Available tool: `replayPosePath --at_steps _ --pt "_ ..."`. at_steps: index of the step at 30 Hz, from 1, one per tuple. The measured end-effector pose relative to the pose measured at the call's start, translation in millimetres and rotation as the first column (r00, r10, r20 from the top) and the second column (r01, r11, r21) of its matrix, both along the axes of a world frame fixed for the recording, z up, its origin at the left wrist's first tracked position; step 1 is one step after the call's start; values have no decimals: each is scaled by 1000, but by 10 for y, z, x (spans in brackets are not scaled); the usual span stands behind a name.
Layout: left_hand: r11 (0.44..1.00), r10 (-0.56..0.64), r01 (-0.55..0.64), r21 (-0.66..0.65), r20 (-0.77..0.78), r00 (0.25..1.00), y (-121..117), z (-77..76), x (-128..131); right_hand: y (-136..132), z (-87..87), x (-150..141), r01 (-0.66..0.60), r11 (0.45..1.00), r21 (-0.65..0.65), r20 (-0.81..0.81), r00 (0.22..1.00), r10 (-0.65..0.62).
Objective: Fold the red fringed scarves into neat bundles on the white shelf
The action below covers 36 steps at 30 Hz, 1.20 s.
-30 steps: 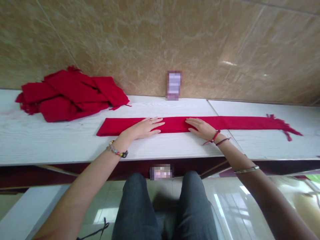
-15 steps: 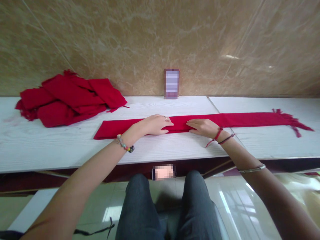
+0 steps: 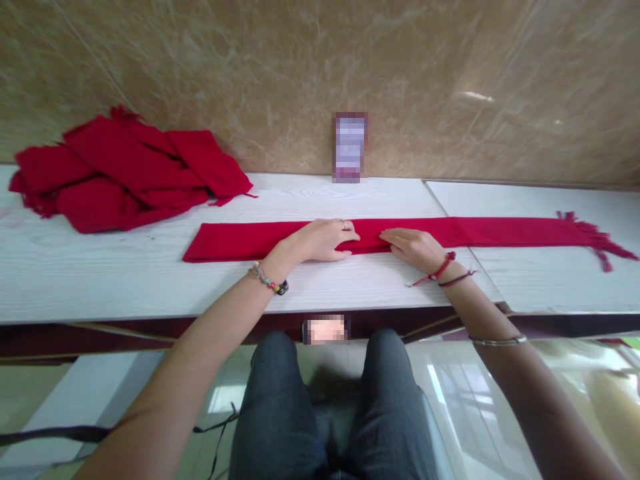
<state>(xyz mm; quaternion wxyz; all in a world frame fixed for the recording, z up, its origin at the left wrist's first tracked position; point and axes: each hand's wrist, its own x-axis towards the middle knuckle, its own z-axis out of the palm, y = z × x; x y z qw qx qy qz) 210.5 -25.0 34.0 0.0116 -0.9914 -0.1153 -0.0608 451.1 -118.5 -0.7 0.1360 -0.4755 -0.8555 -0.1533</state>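
A long red scarf (image 3: pixel 480 231) lies folded into a narrow strip along the white table, with its fringe spread at the right end and a smooth fold at the left. My left hand (image 3: pixel 327 240) rests on the strip left of its middle, fingers stretched out and the thumb by the near edge. Just to the right, my right hand (image 3: pixel 415 248) lies on the same scarf, fingers extended and pointing left. A short stretch of red cloth shows between the fingertips. Neither hand visibly grips the cloth.
A heap of red scarves (image 3: pixel 135 173) lies at the left against the marble wall (image 3: pixel 280 80). A blurred-out upright card or phone (image 3: pixel 349 147) leans on the wall. Another blurred object (image 3: pixel 326 329) is below the front edge of the white table (image 3: pixel 100 280), above my knees.
The view has tilted and shifted slightly. Both hands have slid a little to the right along the scarf, the left more, narrowing the space between them.
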Motion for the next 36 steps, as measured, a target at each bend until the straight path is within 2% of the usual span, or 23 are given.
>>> replayPosePath --at_steps 7,13,21,23,25,29,32,36 --pt "999 22 -24 37 58 998 -3 -46 12 0 -7 -42 81 997 -2 -106 991 -80" --pt "990 83 -94 101 101 991 -33 -57 48 6 -12 -44 96 995 -17 -162 982 -98" --pt "981 99 -124 148 165 981 -57 -37 50 6 7 -47 104 994 30 -183 978 -97" --pt "985 99 -123 120 187 977 -48 -21 24 -4 16 -42 96 995 34 -201 976 -87" --pt "995 56 -70 70 183 981 -42 -7 -2 -15 19 -35 79 996 28 -218 973 -71" --pt "996 -43 49 -77 74 996 -50 20 -22 -33 8 -24 -9 1000 -15 -221 975 6" --pt "985 -54 57 -162 21 998 -52 29 -13 -39 6 -22 -84 996 -12 -220 972 80" --pt "970 -87 94 -223 42 995 -31 12 -9 -41 29 -27 -175 985 4 -240 956 171"
